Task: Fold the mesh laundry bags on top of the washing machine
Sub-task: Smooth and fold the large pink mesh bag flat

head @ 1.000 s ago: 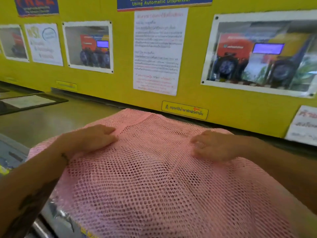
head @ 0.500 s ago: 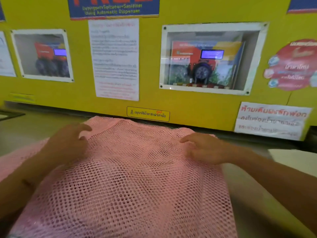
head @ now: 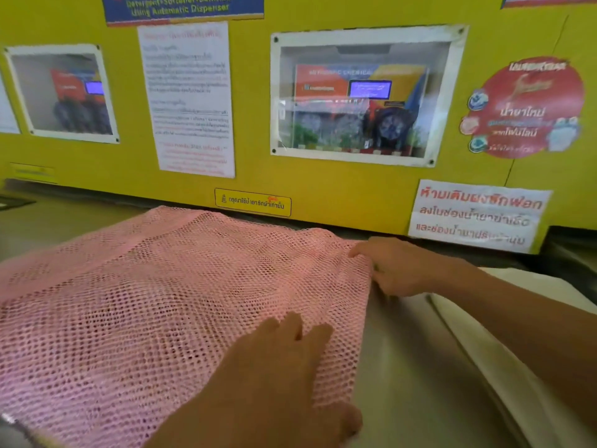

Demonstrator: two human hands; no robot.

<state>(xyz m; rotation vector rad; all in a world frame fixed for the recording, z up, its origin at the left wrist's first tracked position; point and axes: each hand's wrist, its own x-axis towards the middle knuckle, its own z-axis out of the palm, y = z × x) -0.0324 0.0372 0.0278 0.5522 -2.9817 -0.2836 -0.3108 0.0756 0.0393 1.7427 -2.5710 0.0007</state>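
A pink mesh laundry bag (head: pixel 155 302) lies spread flat on the grey washing machine top (head: pixel 403 367), filling the left and middle of the view. My left hand (head: pixel 274 376) rests flat on the mesh near its right edge at the front, fingers apart and holding nothing. At the bag's far right corner, my right hand (head: pixel 400 266) has its index finger on top of the mesh and its other fingers curled around the edge.
A yellow back panel (head: pixel 323 189) with posters, a window and warning stickers rises right behind the bag. A white flat piece (head: pixel 504 334) lies on the right of the machine top, under my right forearm.
My left hand has crossed from the bag's far left to its front right part. My right hand has slid from on top of the mesh to its far right corner. The view has turned right.
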